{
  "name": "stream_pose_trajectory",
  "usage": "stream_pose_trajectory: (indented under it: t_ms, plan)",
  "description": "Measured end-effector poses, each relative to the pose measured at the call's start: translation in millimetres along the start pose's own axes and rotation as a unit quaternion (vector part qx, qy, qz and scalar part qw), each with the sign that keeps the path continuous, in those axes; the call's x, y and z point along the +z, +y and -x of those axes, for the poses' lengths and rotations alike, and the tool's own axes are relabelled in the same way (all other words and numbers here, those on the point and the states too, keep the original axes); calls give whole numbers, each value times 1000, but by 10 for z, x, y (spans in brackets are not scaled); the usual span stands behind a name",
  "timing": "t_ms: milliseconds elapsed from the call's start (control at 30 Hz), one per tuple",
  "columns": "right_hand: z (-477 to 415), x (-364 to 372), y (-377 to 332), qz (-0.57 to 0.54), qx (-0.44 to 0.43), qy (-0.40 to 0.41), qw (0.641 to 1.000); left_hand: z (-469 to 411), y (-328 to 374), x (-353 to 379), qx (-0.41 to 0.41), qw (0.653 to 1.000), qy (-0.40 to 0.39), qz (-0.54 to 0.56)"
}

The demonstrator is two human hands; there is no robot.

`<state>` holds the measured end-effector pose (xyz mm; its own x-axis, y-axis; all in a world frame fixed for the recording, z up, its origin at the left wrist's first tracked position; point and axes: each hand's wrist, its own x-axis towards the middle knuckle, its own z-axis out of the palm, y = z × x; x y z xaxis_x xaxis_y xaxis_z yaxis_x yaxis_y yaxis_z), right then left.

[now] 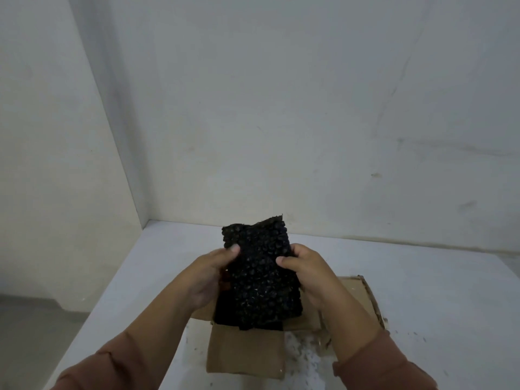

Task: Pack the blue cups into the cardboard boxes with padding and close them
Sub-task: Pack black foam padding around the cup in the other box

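Fingers (pixel 232 250) of left hand (pixel 209 274) and right hand (pixel 308 273) grasp black padding (pixel 261 277); long axis upright, top tilted away; above open cardboard box (pixel 244 354)

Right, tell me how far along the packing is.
Done: one cardboard box lies open. In hand: the left hand and right hand grip a black bubble-wrap bundle above it; no blue cup shows. Left: seat the bundle, close the box.
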<state>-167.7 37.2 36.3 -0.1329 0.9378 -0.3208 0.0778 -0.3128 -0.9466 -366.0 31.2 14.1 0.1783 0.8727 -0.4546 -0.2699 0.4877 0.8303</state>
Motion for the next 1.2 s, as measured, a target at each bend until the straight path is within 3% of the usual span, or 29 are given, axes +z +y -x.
stream_pose_trajectory:
  t_ms: [100, 200, 267, 367, 467, 567, 633, 700, 733, 800, 867, 900, 1000, 1067, 1100, 1200]
  plan:
    - [-43, 86, 73, 7, -10, 32, 999, -6, -34, 63, 6, 997, 39, -62]
    - [-76, 109, 145, 141, -98, 104, 980, 8, -25, 101, 44, 988, 111, -94]
    - [-80, 98, 166, 208, -133, 61, 967, 25, -45, 102, 90, 971, 164, -151]
    - [-104, 84, 186, 315, -105, -4, 943, 71, -89, 109, 163, 933, 207, -247]
    - [-127, 68, 193, 324, -78, -1, 943, 31, -158, 50, 195, 916, 140, -320]
    - [-150, 43, 168, 321, -45, -10, 946, -24, -186, -64, 151, 897, 36, -413]
    - [-171, 22, 155, 325, -23, -24, 945, -50, -195, -81, 129, 874, 19, -468]
    - [-207, 15, 155, 336, -9, -40, 941, -87, -219, -61, 123, 849, 51, -511]
    - [-230, 20, 165, 350, -5, -46, 936, -107, -226, -41, 130, 825, 82, -544]
    - [-283, 49, 194, 407, -2, -47, 912, -139, -257, -14, 156, 734, 140, -646]
    - [-341, 83, 255, 501, 7, -36, 865, -156, -302, 5, 173, 632, 156, -739]
    - [-357, 101, 291, 548, 9, -29, 836, -150, -317, 20, 169, 598, 155, -768]
    - [-345, 158, 398, 636, -27, -10, 771, -140, -391, 35, 146, 544, 142, -814]
    - [-324, 186, 473, 641, -75, 13, 764, -145, -432, 14, 140, 539, 146, -817]
    - [-319, 191, 508, 621, -92, 30, 778, -148, -437, 1, 138, 553, 152, -807]
    - [-283, 184, 516, 475, -101, 79, 871, -152, -396, -2, 146, 675, 166, -704]
